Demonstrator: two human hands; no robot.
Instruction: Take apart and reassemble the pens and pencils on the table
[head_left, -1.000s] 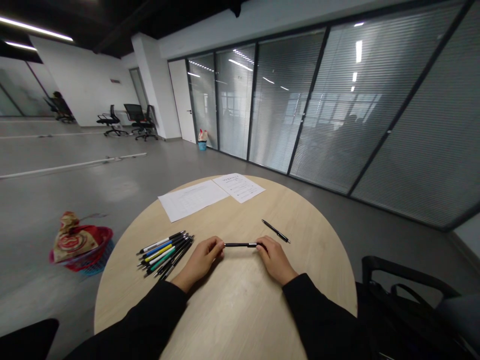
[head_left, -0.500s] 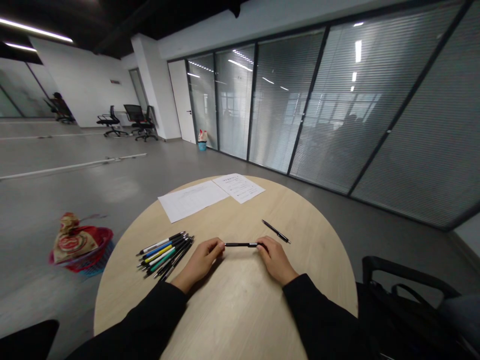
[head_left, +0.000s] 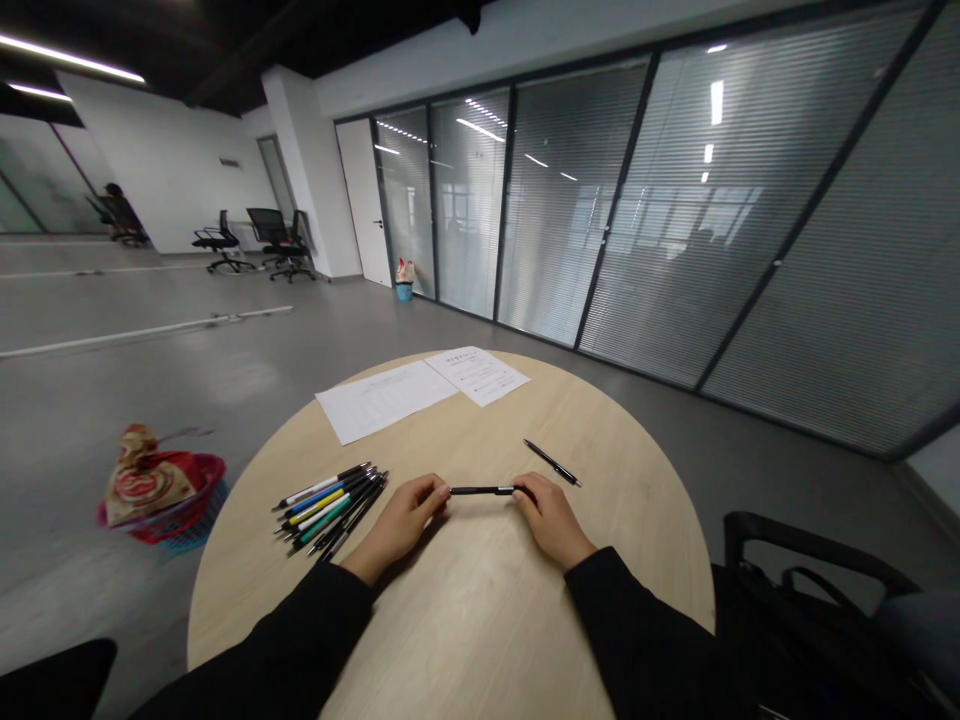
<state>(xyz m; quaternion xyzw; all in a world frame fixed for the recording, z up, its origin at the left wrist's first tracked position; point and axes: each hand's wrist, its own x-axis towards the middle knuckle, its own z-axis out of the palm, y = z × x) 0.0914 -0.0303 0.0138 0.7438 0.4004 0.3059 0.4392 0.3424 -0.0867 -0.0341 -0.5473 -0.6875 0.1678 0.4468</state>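
Observation:
Between my two hands a black pen (head_left: 481,490) lies level, just above the tabletop. My left hand (head_left: 409,513) is closed, pinching its left end between thumb and fingers. The right end is in the fingers of my right hand (head_left: 547,513), also closed. Both tips of the pen are hidden by the fingers. A second black pen (head_left: 553,462) rests slantwise on the table beyond my right hand. Left of my left hand lies a pile of several pens (head_left: 330,508), with white, blue, yellow, green and black barrels.
The round wooden table (head_left: 480,640) also bears two printed sheets: one paper (head_left: 394,398) and another paper (head_left: 480,376) at the far edge. A basket (head_left: 199,510) with a bag stands on the floor at left. A black chair (head_left: 817,550) is at right.

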